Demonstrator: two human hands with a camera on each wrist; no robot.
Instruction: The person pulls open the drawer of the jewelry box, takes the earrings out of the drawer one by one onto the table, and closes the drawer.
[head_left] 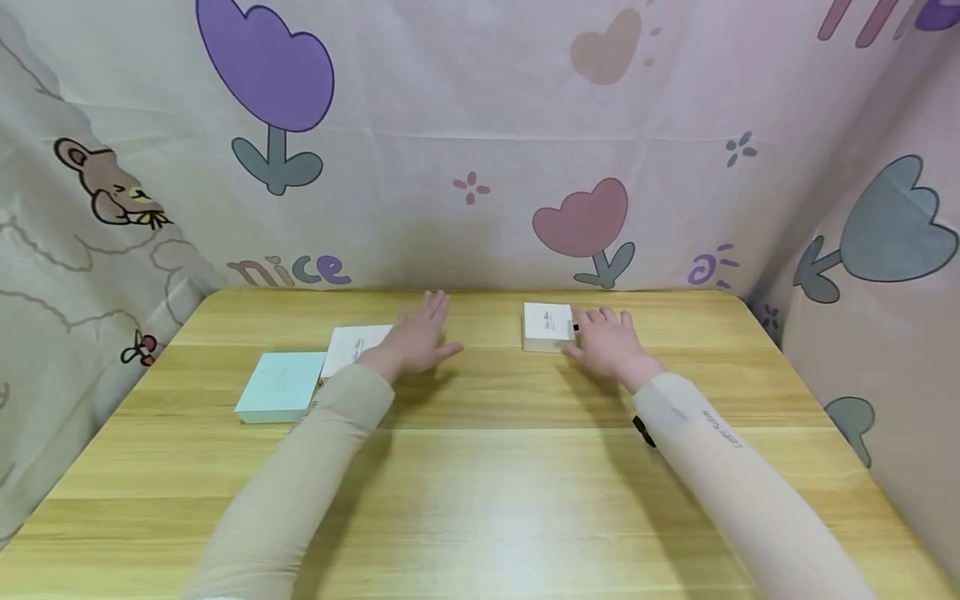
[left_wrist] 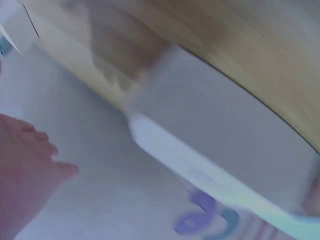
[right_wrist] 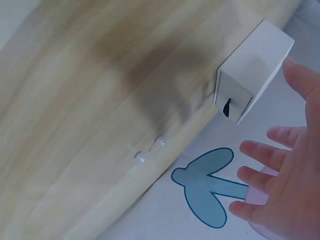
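On a pale wood-grain desk [head_left: 480, 475], a small white rectangular box [head_left: 542, 325] sits between the released left hand [head_left: 416, 340] and right hand [head_left: 607, 343].

In the head view, the left hand [head_left: 414, 340] is covering part of the left white box [head_left: 351, 343]; lettering [head_left: 282, 380] on the mint box [head_left: 258, 393] is showing too faintly to read. The left wrist view is blurring the left white box. The right wrist view's edge is cutting off the right hand [right_wrist: 292, 182].
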